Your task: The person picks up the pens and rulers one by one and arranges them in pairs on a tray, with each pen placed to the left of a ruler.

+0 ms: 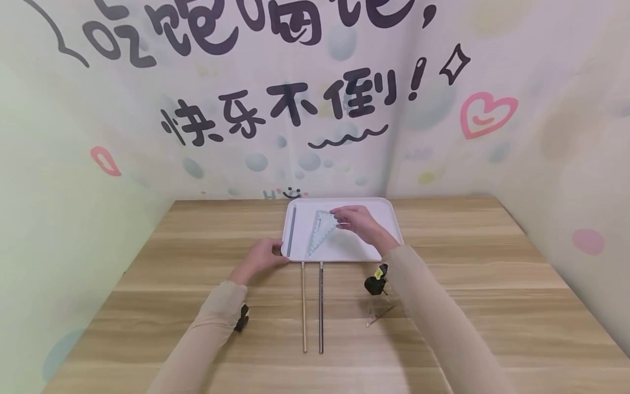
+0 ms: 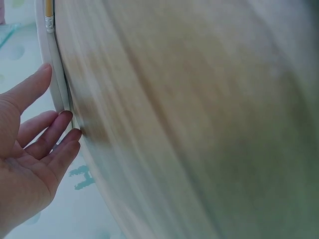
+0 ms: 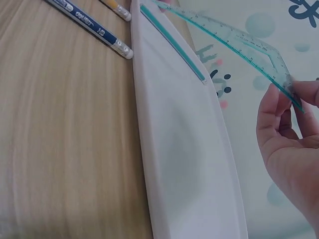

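In the head view a clear set square (image 1: 322, 230) with teal edges stands tilted over the white tray (image 1: 364, 249). My right hand (image 1: 361, 221) pinches it near one corner between thumb and fingers, and its far tip slants down toward the tray. The right wrist view shows the set square (image 3: 244, 47) raised at that pinched end. A straight ruler (image 1: 292, 230) lies along the tray's left side. My left hand (image 1: 263, 256) holds the tray's front left corner, thumb at the front rim and fingers at the side, as the left wrist view shows too.
A yellowish pencil (image 1: 304, 309) and a dark pencil (image 1: 321, 309) lie side by side on the wooden table (image 1: 467, 262), their eraser ends close to the tray's front rim. Behind the tray hangs a printed wall cloth (image 1: 295, 169). A black wrist device (image 1: 376, 282) shows by the right sleeve.
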### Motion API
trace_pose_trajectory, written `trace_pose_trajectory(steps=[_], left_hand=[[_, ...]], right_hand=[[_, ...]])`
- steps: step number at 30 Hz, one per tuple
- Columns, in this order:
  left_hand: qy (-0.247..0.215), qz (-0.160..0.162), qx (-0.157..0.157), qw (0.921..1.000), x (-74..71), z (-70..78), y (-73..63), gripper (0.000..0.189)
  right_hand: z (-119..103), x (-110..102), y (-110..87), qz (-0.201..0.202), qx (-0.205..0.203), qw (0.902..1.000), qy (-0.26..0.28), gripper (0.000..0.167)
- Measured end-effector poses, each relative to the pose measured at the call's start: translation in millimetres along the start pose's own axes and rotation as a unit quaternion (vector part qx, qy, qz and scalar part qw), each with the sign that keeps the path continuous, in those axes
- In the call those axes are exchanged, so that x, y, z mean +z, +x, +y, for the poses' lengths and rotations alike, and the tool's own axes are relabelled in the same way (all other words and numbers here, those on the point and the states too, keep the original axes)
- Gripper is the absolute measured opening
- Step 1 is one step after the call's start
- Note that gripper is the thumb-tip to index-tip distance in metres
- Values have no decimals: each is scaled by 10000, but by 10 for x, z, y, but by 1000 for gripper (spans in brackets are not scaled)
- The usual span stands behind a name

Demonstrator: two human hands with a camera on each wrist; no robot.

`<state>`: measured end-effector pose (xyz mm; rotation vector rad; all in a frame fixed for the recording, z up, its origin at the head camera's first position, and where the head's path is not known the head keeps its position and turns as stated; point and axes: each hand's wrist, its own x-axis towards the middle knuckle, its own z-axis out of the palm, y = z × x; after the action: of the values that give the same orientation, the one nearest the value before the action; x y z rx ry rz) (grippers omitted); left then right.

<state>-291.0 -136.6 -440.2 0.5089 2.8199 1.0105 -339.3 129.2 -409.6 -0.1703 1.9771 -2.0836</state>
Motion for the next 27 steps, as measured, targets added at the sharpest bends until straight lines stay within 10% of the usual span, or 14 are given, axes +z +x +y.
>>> trace_pose_trajectory(steps=[27], left_hand=[[74, 43, 0, 10000, -11, 15, 15, 28]], right_hand=[[40, 105, 195, 137, 362, 9985, -392, 31]])
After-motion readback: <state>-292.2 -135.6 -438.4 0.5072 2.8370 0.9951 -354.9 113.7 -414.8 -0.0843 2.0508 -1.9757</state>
